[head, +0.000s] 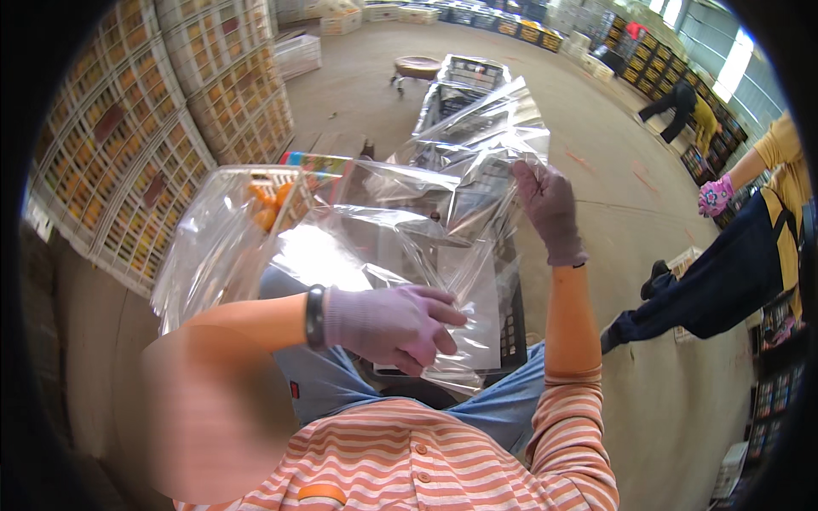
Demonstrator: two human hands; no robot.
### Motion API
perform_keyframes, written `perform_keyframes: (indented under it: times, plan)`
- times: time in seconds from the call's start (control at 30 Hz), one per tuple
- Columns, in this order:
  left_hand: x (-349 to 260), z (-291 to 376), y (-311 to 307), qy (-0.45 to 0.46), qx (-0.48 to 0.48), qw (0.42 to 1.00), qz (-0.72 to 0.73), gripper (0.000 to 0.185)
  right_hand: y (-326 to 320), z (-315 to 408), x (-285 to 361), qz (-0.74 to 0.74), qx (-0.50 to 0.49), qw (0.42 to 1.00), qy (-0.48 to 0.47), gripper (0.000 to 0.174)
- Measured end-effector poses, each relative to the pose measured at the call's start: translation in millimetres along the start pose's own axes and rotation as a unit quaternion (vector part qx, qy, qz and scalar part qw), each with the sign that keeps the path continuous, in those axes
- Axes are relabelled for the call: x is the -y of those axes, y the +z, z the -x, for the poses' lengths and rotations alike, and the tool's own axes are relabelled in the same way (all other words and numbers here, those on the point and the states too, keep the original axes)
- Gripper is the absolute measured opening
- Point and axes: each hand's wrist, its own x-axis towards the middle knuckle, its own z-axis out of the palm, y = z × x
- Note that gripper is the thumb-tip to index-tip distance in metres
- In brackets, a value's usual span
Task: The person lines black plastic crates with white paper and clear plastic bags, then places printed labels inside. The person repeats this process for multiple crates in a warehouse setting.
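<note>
My right hand (549,214), in a mauve knit glove, pinches a raised corner of a clear plastic sheet (396,220). The sheet stretches down and left, creased and glossy. My left hand (402,326), gloved alike, lies over the near part of the sheet with its fingers apart; whether the fingertips press on it is hard to tell. Below the sheet, between my knees, stands a black plastic crate (511,326) with white paper (470,287) inside. Left of it, a white plastic crate (291,214) holds orange fruits (268,207), partly covered by more clear plastic film (211,246).
Tall stacks of white crates (128,128) full of fruit rise at the left. Ahead are another black crate (470,70) and a wheeled stool (416,67). One person (716,274) stands close on the right; another person (684,108) bends over crates farther back.
</note>
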Motion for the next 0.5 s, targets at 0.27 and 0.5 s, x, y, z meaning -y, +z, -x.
perform_keyframes:
  times: [0.27, 0.5]
  plan:
    - [31.4, 11.1, -49.7, -0.104, -0.079, 0.988, 0.083, 0.033, -63.1, 13.0, 2.6, -0.319, -0.056, 0.933, 0.157, 0.028]
    - [57.9, -53.8, -46.8, -0.154, -0.395, 0.892, 0.158, 0.032, -36.4, 19.5, 39.5, -0.462, -0.053, 0.88, 0.101, 0.019]
